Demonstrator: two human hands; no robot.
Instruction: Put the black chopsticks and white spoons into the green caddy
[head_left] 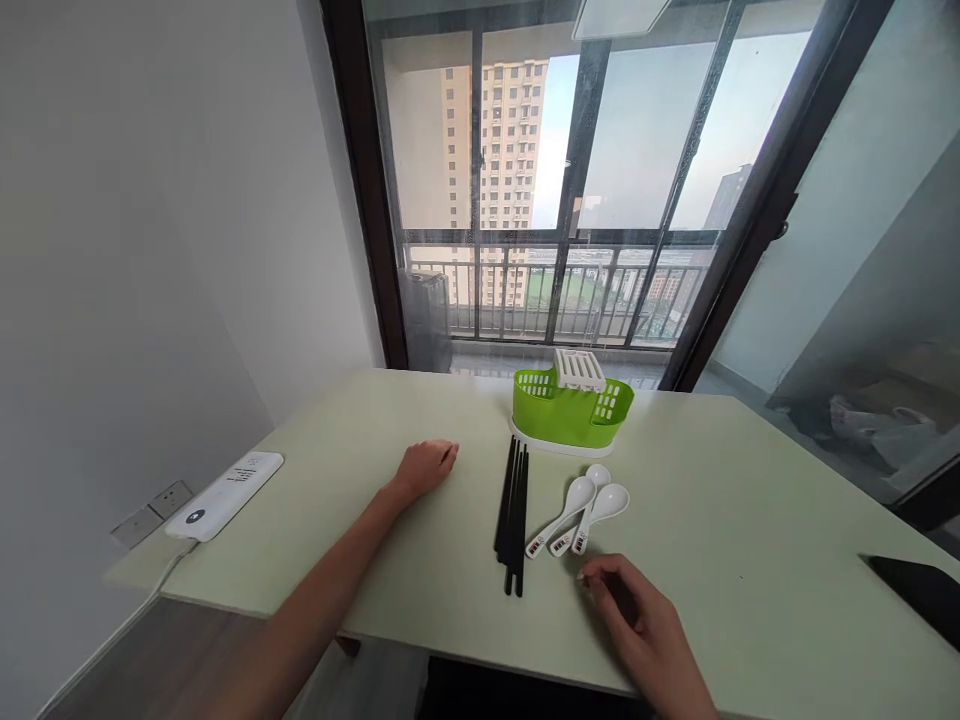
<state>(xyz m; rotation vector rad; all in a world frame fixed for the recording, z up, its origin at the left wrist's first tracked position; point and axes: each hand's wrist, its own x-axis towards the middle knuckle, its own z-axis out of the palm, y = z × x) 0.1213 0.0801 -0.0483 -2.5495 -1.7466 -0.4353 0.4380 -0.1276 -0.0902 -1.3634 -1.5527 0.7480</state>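
My left hand [427, 467] rests on the table as a closed fist, to the left of a bundle of black chopsticks [513, 515]. Nothing shows in that fist. My right hand [634, 610] is just in front of three white spoons, its fingers curled in a loose pinch with nothing visible in them. The spoons [581, 493] overlap one another, bowls pointing away from me and labels on their handle ends. Behind them stands a green utensil basket [564, 418] with perforated sides, a white base and a white slotted piece [579, 370] on top.
A white power strip [225, 495] lies at the table's left edge beside the wall, its cable hanging down. At the right edge is a flat black object [915, 590]. Beyond the pale table [720, 480] is a dark-framed glass door.
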